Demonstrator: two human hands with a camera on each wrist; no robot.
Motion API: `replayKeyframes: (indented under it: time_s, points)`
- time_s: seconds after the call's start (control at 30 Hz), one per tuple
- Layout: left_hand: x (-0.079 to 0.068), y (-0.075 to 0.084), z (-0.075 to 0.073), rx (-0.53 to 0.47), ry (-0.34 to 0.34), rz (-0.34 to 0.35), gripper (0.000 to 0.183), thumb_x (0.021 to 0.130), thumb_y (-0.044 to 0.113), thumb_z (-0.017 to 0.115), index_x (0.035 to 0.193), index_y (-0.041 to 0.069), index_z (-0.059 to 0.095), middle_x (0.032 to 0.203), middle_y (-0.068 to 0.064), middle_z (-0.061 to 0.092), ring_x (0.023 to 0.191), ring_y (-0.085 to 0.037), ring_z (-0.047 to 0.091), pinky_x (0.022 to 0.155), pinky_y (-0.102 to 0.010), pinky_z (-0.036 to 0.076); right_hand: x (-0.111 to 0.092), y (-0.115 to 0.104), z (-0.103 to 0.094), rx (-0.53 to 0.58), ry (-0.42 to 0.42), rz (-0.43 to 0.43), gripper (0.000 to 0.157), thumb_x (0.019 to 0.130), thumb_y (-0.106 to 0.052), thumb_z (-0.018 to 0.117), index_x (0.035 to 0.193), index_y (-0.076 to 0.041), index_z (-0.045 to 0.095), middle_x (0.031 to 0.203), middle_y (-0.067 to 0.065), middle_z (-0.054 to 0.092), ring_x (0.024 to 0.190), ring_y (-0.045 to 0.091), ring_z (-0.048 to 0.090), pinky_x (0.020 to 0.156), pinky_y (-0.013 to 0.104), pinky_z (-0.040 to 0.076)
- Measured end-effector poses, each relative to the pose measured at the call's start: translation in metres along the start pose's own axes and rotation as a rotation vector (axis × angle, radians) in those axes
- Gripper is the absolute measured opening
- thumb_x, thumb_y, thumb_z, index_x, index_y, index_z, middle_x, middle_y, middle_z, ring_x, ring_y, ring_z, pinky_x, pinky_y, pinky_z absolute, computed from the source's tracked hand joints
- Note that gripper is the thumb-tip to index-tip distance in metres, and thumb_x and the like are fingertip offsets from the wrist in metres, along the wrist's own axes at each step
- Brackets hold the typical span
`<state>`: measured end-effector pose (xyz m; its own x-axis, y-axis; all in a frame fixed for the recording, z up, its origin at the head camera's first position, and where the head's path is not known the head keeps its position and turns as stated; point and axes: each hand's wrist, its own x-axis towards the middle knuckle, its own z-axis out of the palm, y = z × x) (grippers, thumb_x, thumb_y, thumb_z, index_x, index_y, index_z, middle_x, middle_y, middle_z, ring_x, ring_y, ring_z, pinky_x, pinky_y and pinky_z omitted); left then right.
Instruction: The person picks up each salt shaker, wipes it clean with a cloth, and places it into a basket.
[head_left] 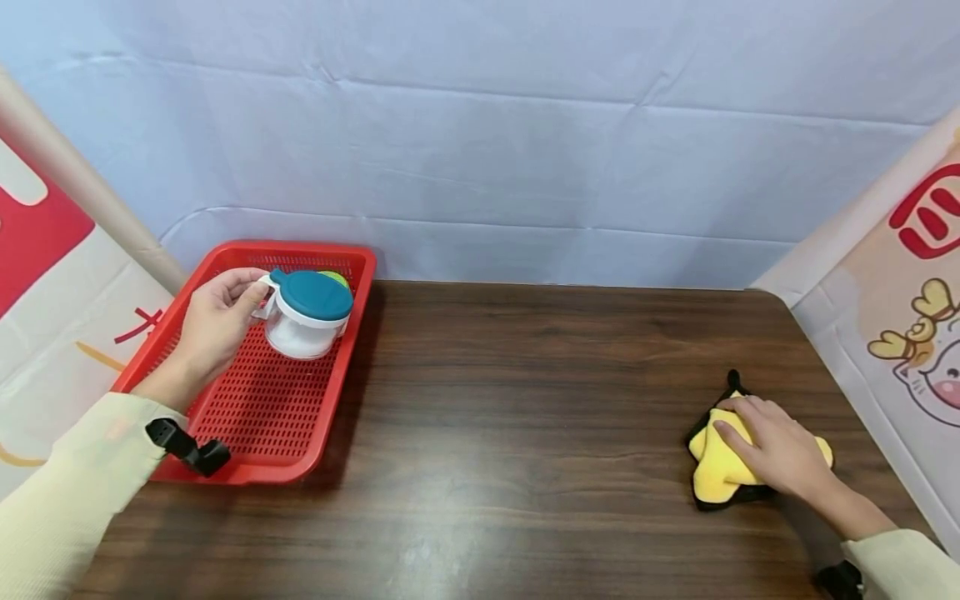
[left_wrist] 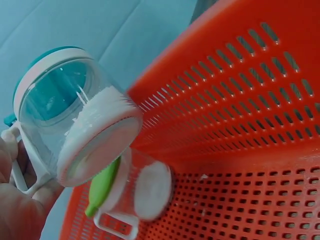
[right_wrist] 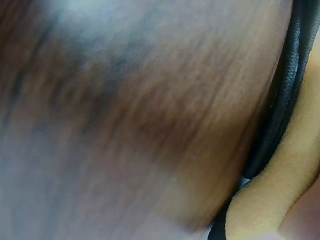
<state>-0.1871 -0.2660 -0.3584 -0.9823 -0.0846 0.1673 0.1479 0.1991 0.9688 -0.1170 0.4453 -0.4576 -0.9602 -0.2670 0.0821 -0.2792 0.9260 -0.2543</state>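
Note:
By its white handle, my left hand (head_left: pixel 217 321) holds a clear seasoning jar (head_left: pixel 303 333) with a teal lid (head_left: pixel 317 295), above the far part of a red basket (head_left: pixel 322 442). In the left wrist view this jar (left_wrist: pixel 95 130) is tilted, and white powder lies in its lower part. Below it, a second clear jar (left_wrist: pixel 152 190) with a green lid (left_wrist: pixel 104 187) lies on its side in the basket. At the table's right, my right hand (head_left: pixel 780 442) grips a bunched yellow cloth (head_left: pixel 716 471) with black edging; its fingertips are partly hidden.
The dark wooden table (head_left: pixel 525 433) stretches between the basket and the cloth. A pale fabric backdrop (head_left: pixel 510 167) hangs along the far edge, with printed panels at both sides. The basket's raised, slotted wall (left_wrist: pixel 240 75) stands beside the held jar.

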Motion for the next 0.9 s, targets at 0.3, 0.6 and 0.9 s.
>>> replayKeyframes:
  time_s: [0.3,0.6,0.9]
  points:
    - [0.002,-0.021,-0.010,-0.096,-0.061,-0.045,0.010,0.105,0.012,0.055,0.112,0.014,0.063,0.099,0.010,0.069,0.087,-0.002,0.064,0.073,-0.016,0.057,0.002,-0.003,-0.002,-0.007,-0.009,0.007,0.035,0.105,-0.031,0.057,0.123,-0.001,0.062,0.120,0.023,0.063,0.109,0.048,0.056,0.082,0.063,0.046]
    - [0.003,-0.027,-0.014,-0.090,-0.064,-0.068,0.010,0.106,0.016,0.054,0.113,0.013,0.061,0.100,0.010,0.067,0.089,-0.002,0.062,0.074,-0.016,0.056,0.002,-0.004,-0.003,0.003,-0.041,0.034,0.037,0.106,-0.033,0.056,0.124,-0.001,0.061,0.125,0.027,0.061,0.114,0.050,0.053,0.085,0.065,0.045]
    - [0.008,-0.033,-0.018,-0.049,-0.158,-0.142,0.013,0.109,0.018,0.048,0.117,0.011,0.055,0.103,0.008,0.061,0.094,-0.005,0.058,0.078,-0.016,0.055,0.003,-0.006,-0.003,-0.002,-0.029,0.037,0.037,0.105,-0.033,0.056,0.124,-0.001,0.062,0.124,0.027,0.061,0.114,0.050,0.053,0.085,0.065,0.045]
